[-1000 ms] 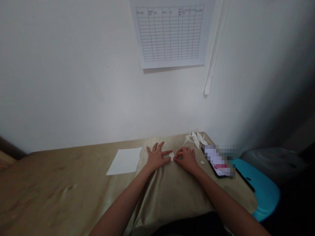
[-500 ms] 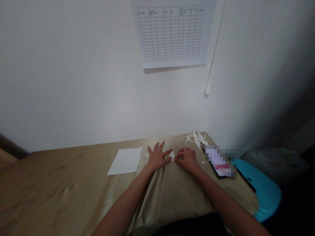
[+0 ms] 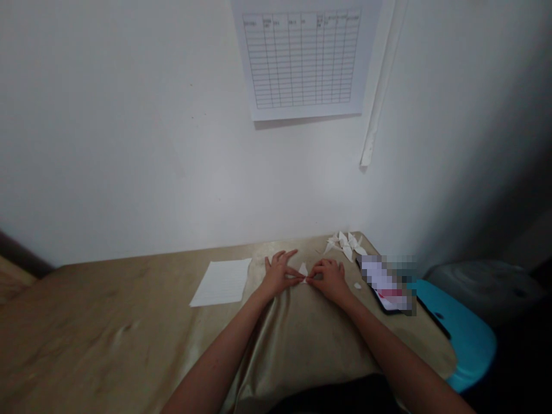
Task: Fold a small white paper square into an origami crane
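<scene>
A small piece of folded white paper (image 3: 303,269) lies on the cloth-covered table, its pointed end facing the wall. My left hand (image 3: 278,277) pinches its near edge between thumb and index finger, the other fingers spread. From the other side, my right hand (image 3: 330,278) grips the same edge with thumb and fingertips, the remaining fingers curled. Both sets of fingertips nearly meet and cover the paper's lower part. Several folded white paper cranes (image 3: 345,246) sit beyond my right hand, and a small white paper scrap (image 3: 357,286) lies to its right.
A lined white sheet (image 3: 222,282) rests left of my hands on the gold tablecloth (image 3: 129,322). A phone (image 3: 386,287), partly pixelated, lies at the right edge. A turquoise stool or chair (image 3: 470,333) stands beside the table. A printed chart (image 3: 306,63) hangs on the wall.
My left index finger has come down from the paper's upper side to its near edge, beside my right fingertips. More of the pointed end now shows.
</scene>
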Demonstrator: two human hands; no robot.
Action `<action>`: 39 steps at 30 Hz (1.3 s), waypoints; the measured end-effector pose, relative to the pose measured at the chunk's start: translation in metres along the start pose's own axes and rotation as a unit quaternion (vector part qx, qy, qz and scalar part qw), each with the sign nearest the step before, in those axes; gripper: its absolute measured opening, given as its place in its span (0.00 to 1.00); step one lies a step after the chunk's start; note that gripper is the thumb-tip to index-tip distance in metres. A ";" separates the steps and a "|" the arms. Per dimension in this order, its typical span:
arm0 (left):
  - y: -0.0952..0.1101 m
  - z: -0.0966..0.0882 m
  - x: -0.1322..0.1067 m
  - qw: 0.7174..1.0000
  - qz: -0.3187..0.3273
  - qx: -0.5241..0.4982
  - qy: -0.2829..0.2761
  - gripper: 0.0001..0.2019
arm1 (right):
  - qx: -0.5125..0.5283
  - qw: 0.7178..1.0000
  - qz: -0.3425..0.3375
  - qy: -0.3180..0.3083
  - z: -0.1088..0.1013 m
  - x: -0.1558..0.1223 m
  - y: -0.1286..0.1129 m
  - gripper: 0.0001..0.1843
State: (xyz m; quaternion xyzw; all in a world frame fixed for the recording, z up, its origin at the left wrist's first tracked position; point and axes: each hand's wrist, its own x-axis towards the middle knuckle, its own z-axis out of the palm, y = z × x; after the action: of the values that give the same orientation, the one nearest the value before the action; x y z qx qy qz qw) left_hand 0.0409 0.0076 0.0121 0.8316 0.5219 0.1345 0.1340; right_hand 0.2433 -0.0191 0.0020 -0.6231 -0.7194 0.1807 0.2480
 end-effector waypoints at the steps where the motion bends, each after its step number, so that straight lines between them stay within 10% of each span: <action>1: 0.000 0.000 0.000 1.000 -0.003 0.003 -0.008 0.10 | -0.001 1.000 0.001 0.000 0.000 0.000 0.000 0.07; 39: 0.002 0.007 -0.001 0.997 -0.054 0.036 0.041 0.18 | -0.017 1.000 0.022 0.001 0.005 0.004 0.003 0.18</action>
State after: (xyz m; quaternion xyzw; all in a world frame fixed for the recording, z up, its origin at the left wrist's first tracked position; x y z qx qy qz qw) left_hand 0.0446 0.0052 0.0058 0.8001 0.5758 0.1421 0.0897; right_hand 0.2424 -0.0142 -0.0027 -0.6428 -0.7084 0.1732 0.2343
